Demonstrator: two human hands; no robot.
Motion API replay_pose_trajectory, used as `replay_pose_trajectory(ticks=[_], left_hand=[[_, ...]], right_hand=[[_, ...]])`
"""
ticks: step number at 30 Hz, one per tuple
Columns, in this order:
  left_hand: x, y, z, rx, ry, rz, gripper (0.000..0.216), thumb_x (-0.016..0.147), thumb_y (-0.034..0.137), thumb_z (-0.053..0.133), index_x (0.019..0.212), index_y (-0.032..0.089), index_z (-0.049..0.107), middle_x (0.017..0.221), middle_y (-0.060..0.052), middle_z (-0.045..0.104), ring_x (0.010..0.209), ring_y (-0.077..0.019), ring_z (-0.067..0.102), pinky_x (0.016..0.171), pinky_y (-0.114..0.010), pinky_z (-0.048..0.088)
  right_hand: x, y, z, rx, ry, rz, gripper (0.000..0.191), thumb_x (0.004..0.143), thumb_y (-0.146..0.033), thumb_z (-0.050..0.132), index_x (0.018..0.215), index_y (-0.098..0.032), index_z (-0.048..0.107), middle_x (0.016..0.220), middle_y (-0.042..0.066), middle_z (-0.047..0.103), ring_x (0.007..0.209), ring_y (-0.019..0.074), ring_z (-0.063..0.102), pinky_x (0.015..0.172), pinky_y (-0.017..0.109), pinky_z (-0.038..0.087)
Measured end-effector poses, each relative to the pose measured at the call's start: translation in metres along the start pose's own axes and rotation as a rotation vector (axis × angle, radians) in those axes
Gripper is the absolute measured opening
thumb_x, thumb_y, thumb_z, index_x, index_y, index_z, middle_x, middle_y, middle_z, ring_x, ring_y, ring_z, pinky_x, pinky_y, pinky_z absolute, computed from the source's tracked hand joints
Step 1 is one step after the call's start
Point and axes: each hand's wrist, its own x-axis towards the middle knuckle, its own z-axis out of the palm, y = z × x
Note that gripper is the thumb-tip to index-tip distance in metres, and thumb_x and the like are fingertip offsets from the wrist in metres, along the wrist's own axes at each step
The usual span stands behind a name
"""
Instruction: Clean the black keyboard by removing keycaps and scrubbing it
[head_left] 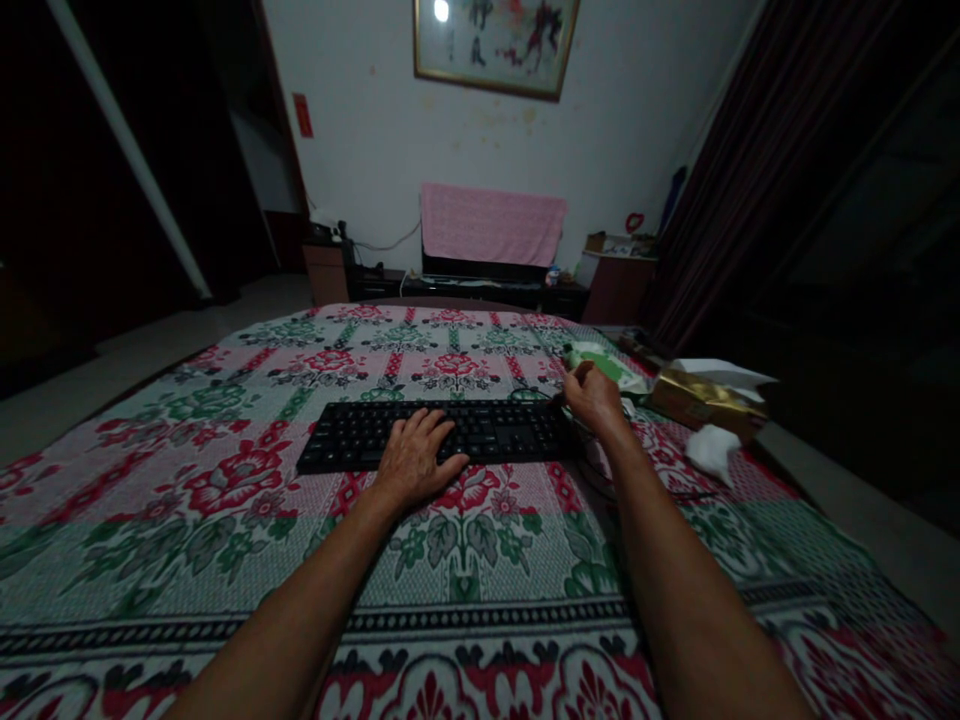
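A black keyboard (480, 435) lies flat on the flowered cloth (225, 540) in front of me. My left hand (417, 458) rests on the keys near its middle, fingers stretched out and the thumb apart. At the keyboard's top right corner is my right hand (594, 398), its fingers curled and pressed together. What those fingers hold, if anything, is hidden. Just beyond my right hand lies a green and white soft pack (611, 368). A thin dark cable (531, 392) loops behind the keyboard.
To the right stand a gold tissue box (709, 400) with tissue sticking out and a crumpled white tissue (713, 452). Beyond the table are a low black cabinet (480, 292), a pink towel (491, 225) over a dark panel, and a dark curtain (739, 170).
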Motion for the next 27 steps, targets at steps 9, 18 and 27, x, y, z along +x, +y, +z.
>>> replay_pose_trajectory(ticks=[9,18,27], left_hand=[[-0.001,0.001,-0.001,-0.008,0.024,0.006,0.051,0.079,0.051,0.05,0.118,0.02,0.056,0.13,-0.01,0.052,0.124,-0.03,0.04,0.098,-0.047,0.033],[-0.001,-0.002,0.006,-0.074,0.104,0.028,0.045,0.078,0.049,0.054,0.109,0.018,0.061,0.122,-0.012,0.055,0.114,-0.0264,0.048,0.097,-0.043,0.037],[0.0,-0.002,0.006,-0.073,0.075,0.027,0.047,0.078,0.05,0.053,0.11,0.017,0.061,0.123,-0.012,0.055,0.115,-0.0261,0.048,0.098,-0.043,0.037]], right_hand=[[-0.009,-0.029,0.009,0.425,-0.033,-0.143,0.025,0.077,-0.035,0.043,0.073,-0.016,0.059,0.076,0.005,0.065,0.075,0.0182,0.06,0.07,0.027,0.043],[-0.035,-0.059,0.037,0.612,-0.226,-0.291,0.022,0.079,-0.034,0.045,0.075,-0.017,0.059,0.075,0.002,0.066,0.073,0.0156,0.061,0.069,0.025,0.044],[-0.006,-0.015,0.001,0.044,0.029,-0.046,0.02,0.077,-0.025,0.044,0.081,-0.014,0.061,0.076,0.012,0.067,0.074,0.023,0.062,0.068,0.029,0.041]])
